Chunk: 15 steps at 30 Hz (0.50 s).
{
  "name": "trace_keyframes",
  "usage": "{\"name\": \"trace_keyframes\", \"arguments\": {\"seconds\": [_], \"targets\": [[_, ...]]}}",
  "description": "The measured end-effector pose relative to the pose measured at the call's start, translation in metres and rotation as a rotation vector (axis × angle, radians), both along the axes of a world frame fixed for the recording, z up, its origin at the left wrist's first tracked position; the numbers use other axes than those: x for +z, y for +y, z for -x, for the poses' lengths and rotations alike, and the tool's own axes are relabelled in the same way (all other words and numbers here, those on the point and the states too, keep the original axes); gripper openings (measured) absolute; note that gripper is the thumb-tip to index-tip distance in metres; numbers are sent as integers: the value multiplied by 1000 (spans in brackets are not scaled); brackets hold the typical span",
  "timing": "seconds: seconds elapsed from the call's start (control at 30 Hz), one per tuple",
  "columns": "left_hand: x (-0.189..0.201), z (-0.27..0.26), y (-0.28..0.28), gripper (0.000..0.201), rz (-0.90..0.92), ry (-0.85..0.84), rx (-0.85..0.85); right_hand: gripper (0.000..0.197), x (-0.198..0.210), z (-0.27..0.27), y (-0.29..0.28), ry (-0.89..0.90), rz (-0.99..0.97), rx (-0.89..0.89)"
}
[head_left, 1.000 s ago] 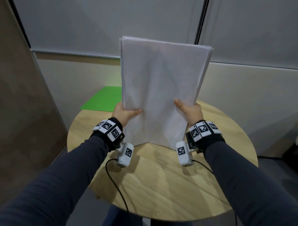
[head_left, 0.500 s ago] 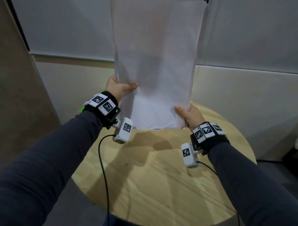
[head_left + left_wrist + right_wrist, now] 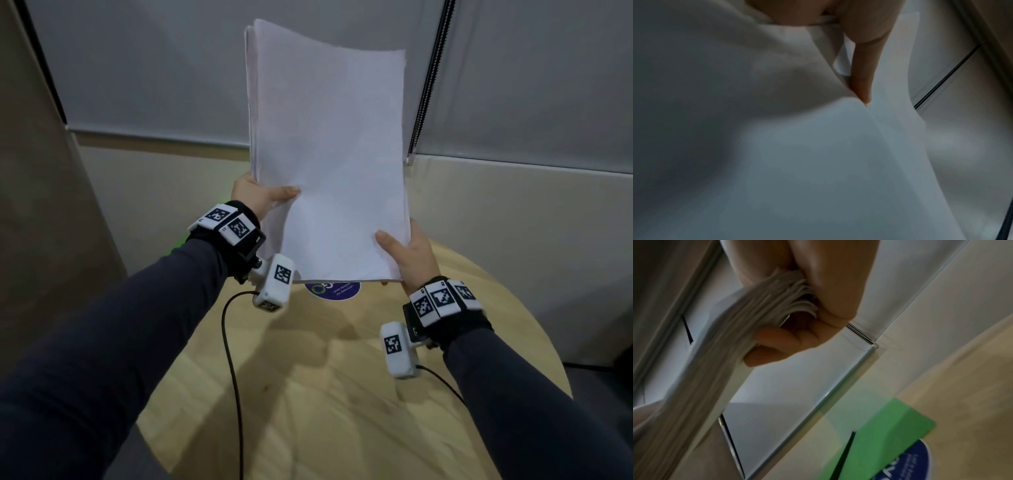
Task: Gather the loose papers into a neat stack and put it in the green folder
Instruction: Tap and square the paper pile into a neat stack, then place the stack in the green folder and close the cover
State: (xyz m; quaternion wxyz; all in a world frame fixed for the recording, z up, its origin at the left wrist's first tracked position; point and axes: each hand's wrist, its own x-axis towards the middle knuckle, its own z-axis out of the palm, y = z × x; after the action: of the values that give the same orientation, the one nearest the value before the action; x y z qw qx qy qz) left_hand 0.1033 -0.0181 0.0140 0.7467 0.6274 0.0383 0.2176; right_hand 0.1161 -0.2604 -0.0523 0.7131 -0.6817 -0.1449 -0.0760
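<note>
I hold a thick stack of white papers [image 3: 332, 154] upright in the air above the round wooden table [image 3: 325, 394]. My left hand [image 3: 263, 198] grips its left edge, thumb on the front sheet. My right hand [image 3: 407, 253] pinches the lower right corner, where the sheet edges [image 3: 715, 353] fan out between thumb and fingers. In the left wrist view the paper [image 3: 797, 146] fills the frame, with one finger [image 3: 861, 78] pressed into it. The green folder [image 3: 879, 434] lies flat on the table at the far left; in the head view my left forearm hides nearly all of it.
A round blue sticker [image 3: 332, 289] sits on the table just below the stack's bottom edge. Grey wall panels and a beaded blind cord [image 3: 428, 85] stand behind the table. A cable [image 3: 233, 359] trails from my left wrist over the table's near edge.
The stack stood with its bottom edge on the table; now it is lifted off. My left hand has moved up the left edge and my right hand has slid to the lower right corner.
</note>
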Motion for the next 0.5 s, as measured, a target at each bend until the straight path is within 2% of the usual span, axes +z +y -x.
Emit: {"name": "trace_keyframes", "arguments": {"seconds": [0.07, 0.13, 0.23, 0.33, 0.37, 0.4, 0.5], "targets": [[7, -5, -2, 30, -27, 32, 16, 50, 6, -6, 2, 0, -29, 1], [13, -17, 0, 39, -104, 86, 23, 51, 12, -15, 4, 8, -21, 15], [16, -40, 9, 51, -272, 282, -34, 40, 23, -30, 2, 51, -12, 12], [11, -60, 26, 74, -246, 463, -151, 36, 29, -47, -2, 82, -8, -12], [6, -65, 32, 72, -248, 489, -147, 38, 28, -54, -5, 88, 10, -29], [-1, -70, 37, 68, -316, 525, -109, 41, 26, -61, -7, 98, 27, -42], [-32, -81, 48, 57, -791, 733, -12, 42, 18, -77, -12, 164, 39, -72]]}}
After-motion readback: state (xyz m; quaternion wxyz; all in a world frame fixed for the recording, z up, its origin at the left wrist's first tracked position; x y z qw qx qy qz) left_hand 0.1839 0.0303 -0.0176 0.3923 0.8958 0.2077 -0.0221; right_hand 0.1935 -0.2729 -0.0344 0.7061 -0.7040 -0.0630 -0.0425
